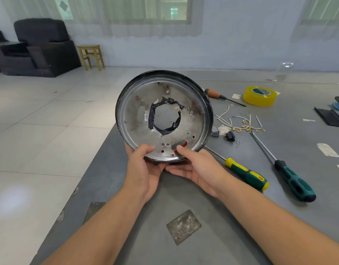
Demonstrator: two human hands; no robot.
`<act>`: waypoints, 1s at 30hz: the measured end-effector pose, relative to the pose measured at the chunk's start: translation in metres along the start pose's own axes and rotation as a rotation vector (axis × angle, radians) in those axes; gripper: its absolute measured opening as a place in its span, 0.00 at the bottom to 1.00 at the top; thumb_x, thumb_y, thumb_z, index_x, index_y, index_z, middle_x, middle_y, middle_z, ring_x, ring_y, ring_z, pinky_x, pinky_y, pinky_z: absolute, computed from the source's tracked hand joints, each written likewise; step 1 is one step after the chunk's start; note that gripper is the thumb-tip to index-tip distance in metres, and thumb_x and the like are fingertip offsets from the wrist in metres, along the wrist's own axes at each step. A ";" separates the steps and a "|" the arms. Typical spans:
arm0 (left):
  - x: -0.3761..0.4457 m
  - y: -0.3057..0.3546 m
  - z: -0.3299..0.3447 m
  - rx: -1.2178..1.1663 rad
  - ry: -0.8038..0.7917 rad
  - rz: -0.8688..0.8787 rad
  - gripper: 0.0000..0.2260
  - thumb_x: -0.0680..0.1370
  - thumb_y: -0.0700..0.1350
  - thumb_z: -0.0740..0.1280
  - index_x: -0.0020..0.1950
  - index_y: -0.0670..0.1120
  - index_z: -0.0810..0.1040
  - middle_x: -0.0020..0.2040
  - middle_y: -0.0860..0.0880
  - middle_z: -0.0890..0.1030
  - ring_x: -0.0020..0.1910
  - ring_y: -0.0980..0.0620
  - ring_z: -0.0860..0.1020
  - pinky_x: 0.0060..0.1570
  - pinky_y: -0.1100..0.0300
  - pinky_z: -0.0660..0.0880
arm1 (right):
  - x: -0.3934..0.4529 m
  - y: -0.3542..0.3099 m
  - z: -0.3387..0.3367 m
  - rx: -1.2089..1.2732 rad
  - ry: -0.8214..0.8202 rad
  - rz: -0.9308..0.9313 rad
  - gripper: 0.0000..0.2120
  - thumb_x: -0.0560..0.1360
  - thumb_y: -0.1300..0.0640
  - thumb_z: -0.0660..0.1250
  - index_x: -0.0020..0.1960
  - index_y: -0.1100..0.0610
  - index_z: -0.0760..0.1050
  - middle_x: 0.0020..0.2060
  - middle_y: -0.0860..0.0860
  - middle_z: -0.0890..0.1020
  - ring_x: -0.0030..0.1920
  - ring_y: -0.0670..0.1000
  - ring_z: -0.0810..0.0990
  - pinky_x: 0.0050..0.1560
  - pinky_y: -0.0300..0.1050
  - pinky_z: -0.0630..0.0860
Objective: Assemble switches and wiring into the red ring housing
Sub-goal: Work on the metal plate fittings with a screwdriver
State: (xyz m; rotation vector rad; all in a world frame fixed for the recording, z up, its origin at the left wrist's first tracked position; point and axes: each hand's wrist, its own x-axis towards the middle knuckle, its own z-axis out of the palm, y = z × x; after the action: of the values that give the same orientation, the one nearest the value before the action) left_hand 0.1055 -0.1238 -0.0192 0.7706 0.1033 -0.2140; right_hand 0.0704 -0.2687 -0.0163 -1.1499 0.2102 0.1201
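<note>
the ring housing (165, 115), judged stiff, light sheet metal, is held tilted by its lower rim. the left hand (143, 169) and right hand (199, 169) are curled round that rim, thumbs on the plate.

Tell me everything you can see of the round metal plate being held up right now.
The round metal plate is a dull, scuffed silvery disc with a raised black rim. Crumpled black tape lines its large central hole; small holes and slots dot it, some showing red behind. It is tilted up facing the camera, above the grey table's left edge. The left hand and right hand grip its lower edge, thumbs on the face.
</note>
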 end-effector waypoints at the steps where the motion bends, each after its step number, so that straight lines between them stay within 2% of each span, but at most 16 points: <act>1: 0.001 0.002 -0.001 0.006 0.008 0.006 0.30 0.76 0.33 0.58 0.79 0.40 0.66 0.71 0.33 0.77 0.67 0.31 0.79 0.62 0.36 0.80 | 0.000 0.000 0.000 -0.023 0.000 0.009 0.13 0.83 0.58 0.65 0.64 0.63 0.79 0.53 0.62 0.87 0.49 0.61 0.87 0.44 0.45 0.84; 5: 0.002 0.007 -0.004 0.011 0.003 0.040 0.34 0.72 0.36 0.61 0.80 0.38 0.65 0.72 0.34 0.76 0.71 0.32 0.76 0.69 0.34 0.74 | 0.000 0.000 -0.001 -0.051 0.044 0.015 0.13 0.81 0.60 0.62 0.62 0.64 0.78 0.51 0.62 0.87 0.46 0.63 0.87 0.39 0.44 0.83; 8: 0.003 0.009 -0.005 0.013 0.000 0.040 0.36 0.71 0.38 0.62 0.80 0.39 0.65 0.73 0.35 0.76 0.71 0.33 0.76 0.71 0.34 0.72 | 0.001 0.000 -0.003 -0.229 0.126 -0.018 0.11 0.79 0.57 0.64 0.57 0.60 0.80 0.52 0.59 0.87 0.43 0.63 0.88 0.40 0.48 0.85; 10: 0.003 0.009 -0.005 0.019 -0.006 0.040 0.38 0.69 0.39 0.64 0.81 0.40 0.65 0.73 0.35 0.76 0.72 0.33 0.75 0.72 0.33 0.71 | 0.000 -0.001 -0.006 -0.363 0.175 -0.033 0.10 0.78 0.54 0.66 0.53 0.59 0.81 0.47 0.57 0.88 0.40 0.62 0.88 0.42 0.51 0.86; 12: 0.003 0.010 -0.005 0.033 -0.008 0.045 0.37 0.69 0.39 0.64 0.80 0.42 0.66 0.74 0.35 0.76 0.72 0.33 0.75 0.72 0.34 0.71 | -0.002 -0.002 -0.008 -0.427 0.187 -0.022 0.13 0.78 0.54 0.66 0.49 0.63 0.82 0.40 0.59 0.88 0.37 0.59 0.88 0.37 0.48 0.85; 14: 0.003 0.010 -0.004 0.043 -0.010 0.042 0.37 0.69 0.39 0.64 0.80 0.43 0.66 0.74 0.35 0.75 0.73 0.33 0.74 0.72 0.34 0.71 | -0.003 0.000 -0.009 -0.421 0.199 -0.039 0.14 0.79 0.55 0.66 0.47 0.65 0.83 0.38 0.58 0.87 0.37 0.58 0.88 0.34 0.45 0.84; 19: 0.000 0.010 -0.001 0.047 -0.007 0.055 0.33 0.74 0.41 0.67 0.80 0.46 0.67 0.72 0.38 0.78 0.71 0.36 0.77 0.68 0.33 0.74 | -0.001 0.008 -0.007 -0.333 0.263 -0.110 0.13 0.80 0.57 0.65 0.46 0.66 0.83 0.36 0.55 0.87 0.42 0.56 0.89 0.39 0.47 0.86; 24: -0.001 0.010 -0.001 0.059 -0.021 0.058 0.35 0.72 0.42 0.68 0.80 0.46 0.67 0.72 0.39 0.78 0.71 0.36 0.77 0.67 0.36 0.76 | -0.001 0.010 -0.010 -0.352 0.263 -0.126 0.12 0.80 0.56 0.65 0.44 0.59 0.85 0.38 0.56 0.88 0.43 0.57 0.88 0.45 0.49 0.86; 27: 0.001 0.009 -0.004 0.068 -0.025 0.051 0.35 0.71 0.41 0.67 0.80 0.46 0.67 0.72 0.39 0.78 0.71 0.36 0.77 0.68 0.37 0.75 | 0.000 0.011 -0.010 -0.354 0.257 -0.135 0.12 0.80 0.56 0.65 0.45 0.59 0.85 0.39 0.55 0.88 0.43 0.56 0.88 0.45 0.48 0.86; 30: 0.003 0.008 -0.006 0.072 -0.031 0.052 0.36 0.71 0.40 0.66 0.80 0.46 0.67 0.73 0.37 0.77 0.72 0.34 0.76 0.69 0.34 0.73 | 0.003 0.013 -0.011 -0.374 0.265 -0.138 0.12 0.80 0.55 0.65 0.44 0.58 0.85 0.38 0.55 0.88 0.43 0.57 0.88 0.48 0.52 0.86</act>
State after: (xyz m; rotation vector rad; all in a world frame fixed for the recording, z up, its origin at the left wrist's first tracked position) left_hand 0.1105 -0.1148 -0.0183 0.8406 0.0461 -0.1816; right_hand 0.0691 -0.2734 -0.0326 -1.5493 0.3520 -0.1214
